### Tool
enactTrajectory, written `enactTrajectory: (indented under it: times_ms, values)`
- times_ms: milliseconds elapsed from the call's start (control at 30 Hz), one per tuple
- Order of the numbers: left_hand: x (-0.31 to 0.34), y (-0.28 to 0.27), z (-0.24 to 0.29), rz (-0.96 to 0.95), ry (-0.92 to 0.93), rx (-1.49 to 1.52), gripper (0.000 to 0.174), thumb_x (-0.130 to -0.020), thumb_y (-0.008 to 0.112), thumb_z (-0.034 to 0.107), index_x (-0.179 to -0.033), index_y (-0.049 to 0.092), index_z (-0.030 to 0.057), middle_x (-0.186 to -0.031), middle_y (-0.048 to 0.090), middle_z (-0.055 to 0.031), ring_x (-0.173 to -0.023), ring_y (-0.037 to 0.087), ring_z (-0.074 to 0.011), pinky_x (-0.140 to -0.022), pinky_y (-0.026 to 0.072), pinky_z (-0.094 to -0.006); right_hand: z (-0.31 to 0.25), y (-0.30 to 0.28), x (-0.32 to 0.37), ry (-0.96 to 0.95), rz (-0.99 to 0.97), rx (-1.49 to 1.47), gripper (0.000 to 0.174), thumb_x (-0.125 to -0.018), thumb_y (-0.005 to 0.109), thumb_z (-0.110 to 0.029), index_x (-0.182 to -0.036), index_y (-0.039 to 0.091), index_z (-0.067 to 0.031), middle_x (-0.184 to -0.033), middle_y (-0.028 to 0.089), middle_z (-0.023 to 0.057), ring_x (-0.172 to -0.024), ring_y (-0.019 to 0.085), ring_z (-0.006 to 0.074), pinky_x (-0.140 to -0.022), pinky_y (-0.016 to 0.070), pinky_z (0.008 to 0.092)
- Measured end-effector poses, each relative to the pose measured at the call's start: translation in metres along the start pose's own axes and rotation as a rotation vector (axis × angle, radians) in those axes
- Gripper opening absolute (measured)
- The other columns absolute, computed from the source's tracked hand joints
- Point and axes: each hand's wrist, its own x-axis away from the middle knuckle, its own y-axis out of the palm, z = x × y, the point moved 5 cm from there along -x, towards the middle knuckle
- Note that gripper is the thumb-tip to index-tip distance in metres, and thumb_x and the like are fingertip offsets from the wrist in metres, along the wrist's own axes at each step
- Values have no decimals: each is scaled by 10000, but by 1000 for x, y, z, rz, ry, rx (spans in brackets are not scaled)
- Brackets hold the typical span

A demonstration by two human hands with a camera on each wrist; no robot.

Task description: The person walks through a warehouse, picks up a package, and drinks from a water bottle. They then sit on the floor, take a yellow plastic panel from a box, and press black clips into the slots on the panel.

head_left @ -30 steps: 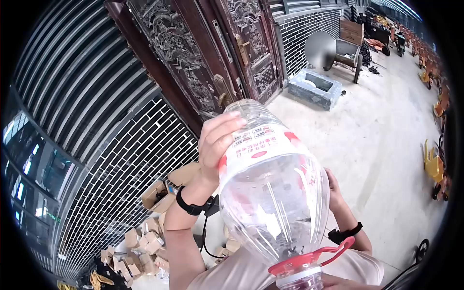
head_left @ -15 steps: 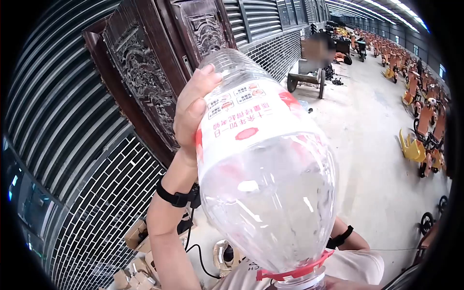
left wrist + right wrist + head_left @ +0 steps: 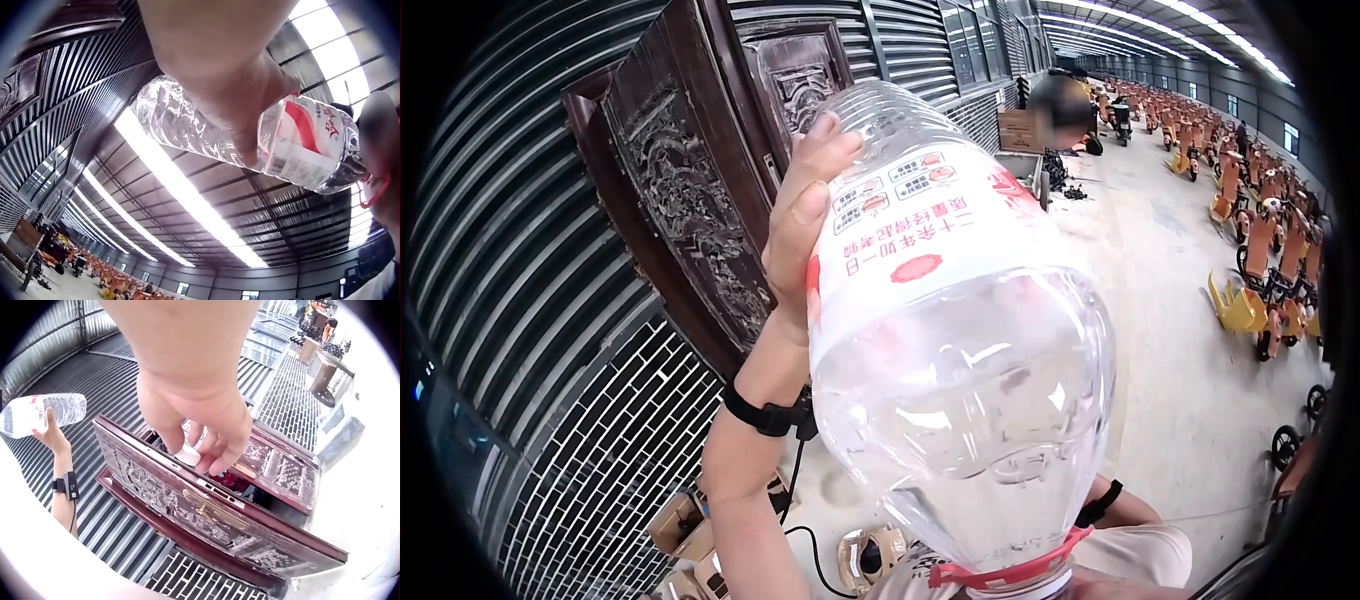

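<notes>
Gripping the clear bottle (image 3: 970,360), the left hand (image 3: 802,215) holds it raised in the head view. Left wrist view: that hand crosses its middle beside the label (image 3: 307,140). Right wrist view: the right hand (image 3: 197,415) pinches a white cap (image 3: 187,455).

Left hand (image 3: 798,228) gripping clear bottle (image 3: 960,335), carved door (image 3: 680,180) behind, orange vehicles (image 3: 1257,247) at right

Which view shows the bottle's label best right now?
The head view: the label faces that camera, large, its printing in plain sight. The left wrist view shows another side with a barcode, partly behind the left hand. The right wrist view shows it only small, near the left edge.
</notes>
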Motion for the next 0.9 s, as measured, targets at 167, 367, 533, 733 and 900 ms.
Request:
enactTrajectory:
  times_ms: [167, 367, 533, 733, 900]
  values:
    - [-2, -2, 4, -5, 12, -14, 728, -801, 730, 185, -1367, 276, 128, -1258, 523, -219, -1200, 504, -389, -1078, 320, -535, 35, -18, -7, -18, -4, -59, 398, -900, 575, -6, -1276, 445, -16, -1137, 560, 86, -1059, 556, 181, -901, 495, 335]
    - [3, -7, -3, -32, -13, 48, 699, -817, 713, 180, -1367, 284, 148, -1268, 523, -217, -1221, 489, -385, -1108, 257, -538, 61, -30, -17, -1, -33, -82, 391, -901, 570, 0, -1273, 453, -12, -1145, 560, 92, -1059, 559, 185, -907, 501, 344]
    - [-1, -10, 5, -19, -23, -8, 766, -766, 764, 188, -1368, 292, 156, -1264, 533, -212, -1219, 493, -387, -1108, 251, -540, 35, -17, -5, 1, -49, -17, 381, -904, 569, -2, -1268, 458, -10, -1135, 566, 91, -1050, 564, 186, -895, 503, 342]
    - [-1, -17, 6, -30, -27, -59, 853, -702, 823, 195, -1371, 296, 164, -1262, 541, -208, -1214, 500, -387, -1108, 249, -541, 46, -19, -7, 39, -64, -40, 376, -908, 565, -5, -1269, 459, -11, -1119, 576, 87, -1022, 575, 178, -886, 501, 335]
    - [-4, -19, 15, -50, -111, -9, 841, -719, 810, 204, -1374, 285, 169, -1260, 541, -209, -1212, 504, -384, -1101, 265, -541, 44, -17, -6, 27, -76, 0, 372, -911, 564, -8, -1269, 463, -16, -1118, 578, 80, -1018, 578, 170, -886, 499, 326]
